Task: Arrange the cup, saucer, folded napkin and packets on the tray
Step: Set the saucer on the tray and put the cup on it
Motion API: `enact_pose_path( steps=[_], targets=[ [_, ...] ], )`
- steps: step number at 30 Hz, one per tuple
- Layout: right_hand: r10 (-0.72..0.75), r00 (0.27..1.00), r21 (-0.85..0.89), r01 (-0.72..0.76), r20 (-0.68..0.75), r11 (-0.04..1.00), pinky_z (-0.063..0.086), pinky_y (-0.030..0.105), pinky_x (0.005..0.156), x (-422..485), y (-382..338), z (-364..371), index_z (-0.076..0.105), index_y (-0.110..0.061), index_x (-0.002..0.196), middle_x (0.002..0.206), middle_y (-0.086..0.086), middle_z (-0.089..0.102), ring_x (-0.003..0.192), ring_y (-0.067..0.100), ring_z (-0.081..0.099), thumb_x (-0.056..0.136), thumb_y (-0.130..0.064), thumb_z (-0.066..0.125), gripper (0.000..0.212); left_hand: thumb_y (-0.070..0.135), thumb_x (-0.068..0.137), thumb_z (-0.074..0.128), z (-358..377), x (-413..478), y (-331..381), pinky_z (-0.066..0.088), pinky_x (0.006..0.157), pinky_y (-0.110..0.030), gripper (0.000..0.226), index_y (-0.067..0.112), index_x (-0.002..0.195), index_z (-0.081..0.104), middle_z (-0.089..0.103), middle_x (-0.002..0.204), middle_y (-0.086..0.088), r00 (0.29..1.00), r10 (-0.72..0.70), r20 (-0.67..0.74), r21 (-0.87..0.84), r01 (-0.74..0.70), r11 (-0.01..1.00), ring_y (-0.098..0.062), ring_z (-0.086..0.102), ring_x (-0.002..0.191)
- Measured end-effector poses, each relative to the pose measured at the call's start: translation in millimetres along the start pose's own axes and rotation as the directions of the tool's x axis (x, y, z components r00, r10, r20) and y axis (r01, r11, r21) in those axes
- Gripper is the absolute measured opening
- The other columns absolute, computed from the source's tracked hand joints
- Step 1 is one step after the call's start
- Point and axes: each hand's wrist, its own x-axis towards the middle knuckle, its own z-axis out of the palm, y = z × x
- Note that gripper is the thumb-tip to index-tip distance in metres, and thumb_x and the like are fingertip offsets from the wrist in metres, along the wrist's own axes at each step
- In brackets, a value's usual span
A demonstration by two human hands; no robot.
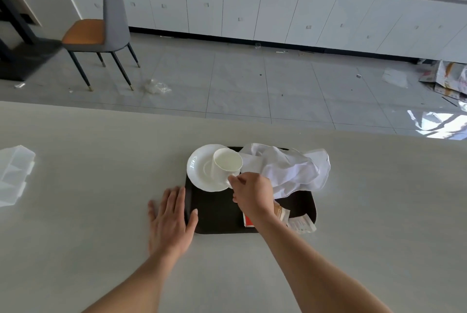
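- Presently, every task item sits on or over the tray [217, 221] on the table [101, 186]; the arrangement is judged incomplete.
- The saucer [199, 173] lies at the tray's far left corner, overhanging the rim; the cup [226, 163] stands on it, tilted.
- The napkin [290, 168] is crumpled, not folded, and spills past the far right edge; folding remains.
- The packets [300, 224] lie loosely heaped at the near right corner, one over the rim, partly hidden by the forearm; tidying remains.
- The right hand [252, 192] reaches across the tray, pinching the cup's handle.
- The left hand [171, 219] lies flat on the table, fingers straight, against the tray's left edge; it holds nothing.
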Motion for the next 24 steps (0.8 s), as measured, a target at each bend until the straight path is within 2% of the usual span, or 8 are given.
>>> enact_pose_path(
  steps=[3, 6, 9, 11, 17, 21, 24],
  targets=[
    [-0.029, 0.999, -0.050, 0.027, -0.038, 0.998, 0.056, 0.036, 0.064, 4.6, -4.7, 12.2, 0.056, -0.014, 0.058, 0.057, 0.004, 0.067, 0.060, 0.021, 0.066, 0.093, -0.040, 0.058, 0.044, 0.054, 0.091, 0.020, -0.3, 0.0, -0.3, 0.011, 0.119, -0.053, 0.070, 0.017, 0.149, 0.031, 0.037, 0.154, 0.000, 1.000, 0.002, 0.001, -0.004, -0.002, 1.000, -0.020, 0.025, 0.145],
    [-0.035, 0.998, -0.085, 0.030, -0.057, 0.996, 0.053, 0.032, 0.061, 6.3, -6.7, 23.6, 0.060, -0.016, 0.063, 0.059, 0.000, 0.066, 0.061, 0.019, 0.063, 0.094, -0.041, 0.056, 0.041, 0.054, 0.091, 0.021, 0.4, 0.3, -1.1, 0.012, 0.119, -0.054, 0.069, 0.016, 0.149, 0.031, 0.038, 0.153, 0.000, 1.000, 0.003, 0.001, 0.004, -0.003, 1.000, -0.020, 0.026, 0.145],
    [-0.042, 0.994, -0.106, 0.031, -0.104, 0.994, 0.037, 0.023, 0.049, 7.2, -8.8, 33.8, 0.060, -0.016, 0.064, 0.058, -0.005, 0.060, 0.054, 0.011, 0.052, 0.094, -0.041, 0.058, 0.039, 0.053, 0.091, 0.022, -0.1, 0.2, -0.4, 0.013, 0.119, -0.054, 0.069, 0.016, 0.149, 0.031, 0.038, 0.153, -0.001, 1.000, 0.003, 0.007, 0.008, -0.003, 1.000, -0.021, 0.027, 0.145],
    [-0.046, 0.992, -0.117, 0.032, -0.120, 0.993, 0.029, 0.018, 0.047, 7.1, -11.8, 39.5, 0.062, -0.016, 0.066, 0.059, -0.006, 0.057, 0.052, 0.007, 0.048, 0.094, -0.039, 0.060, 0.036, 0.054, 0.091, 0.021, -0.6, 0.1, -0.3, 0.013, 0.119, -0.054, 0.070, 0.016, 0.149, 0.031, 0.038, 0.154, -0.001, 1.000, 0.006, 0.008, 0.012, -0.006, 1.000, -0.021, 0.027, 0.145],
    [-0.046, 0.995, -0.128, 0.034, -0.092, 0.991, 0.034, 0.023, 0.049, 9.2, -18.7, 53.9, 0.056, -0.016, 0.064, 0.057, -0.005, 0.054, 0.053, 0.012, 0.049, 0.093, -0.039, 0.060, 0.038, 0.053, 0.091, 0.021, -1.5, -0.1, -1.2, 0.013, 0.119, -0.054, 0.070, 0.015, 0.149, 0.030, 0.036, 0.155, -0.001, 1.000, 0.008, 0.011, 0.013, -0.008, 1.000, -0.021, 0.026, 0.146],
    [-0.043, 0.997, -0.147, 0.034, -0.057, 0.989, 0.029, 0.019, 0.047, 10.5, -18.6, 58.3, 0.053, -0.018, 0.065, 0.056, -0.008, 0.050, 0.050, 0.007, 0.044, 0.094, -0.039, 0.059, 0.037, 0.054, 0.091, 0.020, -2.0, -0.4, -0.4, 0.013, 0.119, -0.054, 0.071, 0.015, 0.149, 0.030, 0.035, 0.155, -0.001, 1.000, 0.006, 0.013, 0.014, -0.007, 1.000, -0.021, 0.025, 0.146],
    [-0.023, 0.999, -0.133, 0.018, -0.041, 0.991, 0.035, 0.024, 0.051, 11.5, -20.3, 62.1, 0.053, -0.016, 0.063, 0.055, -0.005, 0.051, 0.051, 0.012, 0.046, 0.093, -0.040, 0.059, 0.039, 0.053, 0.091, 0.022, -2.3, 0.5, -0.9, 0.015, 0.118, -0.054, 0.070, 0.015, 0.149, 0.031, 0.036, 0.155, -0.002, 1.000, 0.003, 0.020, 0.021, -0.003, 1.000, -0.022, 0.026, 0.145]
  ],
)
